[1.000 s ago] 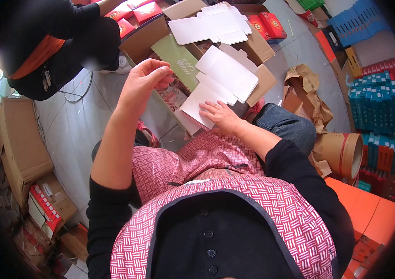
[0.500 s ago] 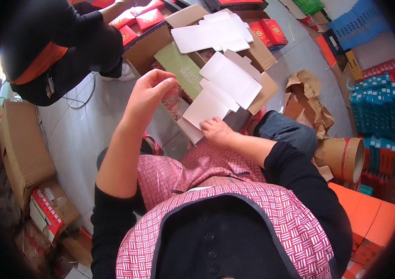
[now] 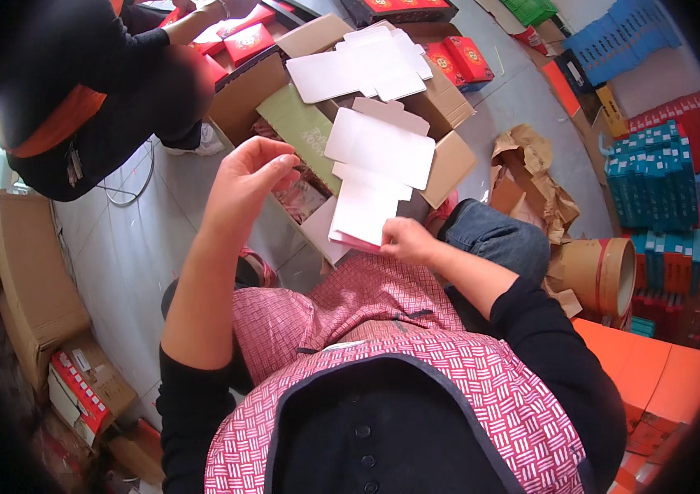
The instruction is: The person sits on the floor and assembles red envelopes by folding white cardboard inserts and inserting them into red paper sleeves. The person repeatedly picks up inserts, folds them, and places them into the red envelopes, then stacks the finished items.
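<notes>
My right hand (image 3: 409, 242) pinches the near right corner of an unfolded white carton blank (image 3: 374, 152). That corner is lifted, and a pinkish underside shows along its near edge. The blank lies across an open brown cardboard box (image 3: 447, 169) in front of me. My left hand (image 3: 253, 177) is raised left of the box, its fingers curled in toward the thumb; anything between them is hidden. A green flat panel (image 3: 300, 123) lies in the box beneath the blank. Another white blank (image 3: 366, 64) lies farther back across the box.
A co-worker in dark clothes (image 3: 95, 74) sits at the far left beside red boxes (image 3: 248, 43). Crumpled brown paper (image 3: 531, 169) and a cardboard drum (image 3: 593, 276) stand to my right, near stacked teal packages (image 3: 653, 185) and orange boxes (image 3: 642, 366). Brown cartons (image 3: 33, 280) line the left.
My right hand has closed on the blank's near corner and lifted it, moving slightly right and nearer. My left hand stays raised, fingers curled. The whole view has shifted a little.
</notes>
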The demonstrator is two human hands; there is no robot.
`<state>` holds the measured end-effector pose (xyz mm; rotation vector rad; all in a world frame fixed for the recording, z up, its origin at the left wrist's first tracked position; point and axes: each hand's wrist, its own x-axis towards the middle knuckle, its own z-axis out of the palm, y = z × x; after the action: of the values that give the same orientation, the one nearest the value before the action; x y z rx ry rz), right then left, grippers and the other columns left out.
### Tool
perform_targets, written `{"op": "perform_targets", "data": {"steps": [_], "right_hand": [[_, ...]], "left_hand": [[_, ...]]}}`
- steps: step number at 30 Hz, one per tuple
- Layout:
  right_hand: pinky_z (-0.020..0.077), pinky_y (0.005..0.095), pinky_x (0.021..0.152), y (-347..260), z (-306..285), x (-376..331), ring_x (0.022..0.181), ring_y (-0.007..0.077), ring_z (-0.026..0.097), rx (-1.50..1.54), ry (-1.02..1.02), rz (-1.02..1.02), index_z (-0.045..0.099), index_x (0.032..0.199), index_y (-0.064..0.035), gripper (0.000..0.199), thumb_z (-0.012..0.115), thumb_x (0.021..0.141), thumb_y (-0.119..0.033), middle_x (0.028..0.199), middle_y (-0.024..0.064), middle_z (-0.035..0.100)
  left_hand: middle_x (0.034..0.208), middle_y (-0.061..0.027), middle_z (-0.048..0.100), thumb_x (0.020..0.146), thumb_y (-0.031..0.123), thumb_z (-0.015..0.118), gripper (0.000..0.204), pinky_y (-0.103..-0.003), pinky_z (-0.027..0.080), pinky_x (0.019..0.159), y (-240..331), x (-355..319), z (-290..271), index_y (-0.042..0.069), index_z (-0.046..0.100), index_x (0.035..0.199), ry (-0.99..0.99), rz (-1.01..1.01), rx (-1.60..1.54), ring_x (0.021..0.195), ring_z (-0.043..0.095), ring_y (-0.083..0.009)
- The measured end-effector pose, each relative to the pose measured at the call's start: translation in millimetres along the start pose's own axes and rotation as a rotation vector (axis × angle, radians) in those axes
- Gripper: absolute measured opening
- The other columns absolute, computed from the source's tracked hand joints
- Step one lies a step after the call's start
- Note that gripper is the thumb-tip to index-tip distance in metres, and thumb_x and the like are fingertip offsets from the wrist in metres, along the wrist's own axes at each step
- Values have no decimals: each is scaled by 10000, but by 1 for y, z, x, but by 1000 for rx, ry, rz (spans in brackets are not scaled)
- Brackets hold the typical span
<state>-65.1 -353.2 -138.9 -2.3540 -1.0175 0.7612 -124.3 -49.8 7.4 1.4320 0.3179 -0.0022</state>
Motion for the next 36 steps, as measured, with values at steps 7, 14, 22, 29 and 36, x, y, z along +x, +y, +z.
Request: {"op": "perform_targets", "data": {"steps": [7, 14, 22, 29, 36], "right_hand": [[410, 216, 512, -11, -74, -3, 582, 65, 528, 431, -60, 146, 635, 783, -33, 81, 706, 780, -70, 647, -10, 581], [433, 255, 542, -39, -113, -22, 578, 89, 531, 524, 133, 177, 647, 808, -37, 92, 676, 792, -123, 657, 5, 606], [485, 350, 643, -115, -115, -61, 704, 280, 603, 13, 968, -457, 570, 765, -27, 74, 631, 798, -52, 774, 132, 605], [528, 353, 746, -64, -77, -29, 835, 248, 635, 1680, 249, 140, 537, 1159, 33, 417, 451, 952, -319, 1007, 149, 637], [396, 402, 1001, -66, -147, -42, 1215, 272, 470, 1942, -370, 34, 379, 1351, -21, 590, 329, 972, -470, 1347, 200, 438]], "left_hand": [[886, -65, 637, 864, 117, 621, 169, -254, 486, 730, -12, 11, -5, 13, 605, 996, 23, 79, 145, 786, 605, -112], [1243, -103, 484, 690, 7, 726, 516, -266, 516, 671, -48, 25, 34, 52, 557, 1175, -55, 244, 503, 770, 608, -152], [844, -9, 663, 821, 102, 685, 204, -268, 495, 672, -66, 52, 74, 53, 677, 1018, -240, 11, 72, 756, 591, -94], [720, -40, 626, 861, 67, 628, 106, -229, 447, 546, 62, -35, 112, -20, 656, 914, -382, 199, -161, 623, 572, -98], [889, -47, 674, 842, 89, 672, 194, -234, 500, 739, 56, -93, 93, -43, 666, 985, -468, -53, 27, 808, 611, -84]]}}
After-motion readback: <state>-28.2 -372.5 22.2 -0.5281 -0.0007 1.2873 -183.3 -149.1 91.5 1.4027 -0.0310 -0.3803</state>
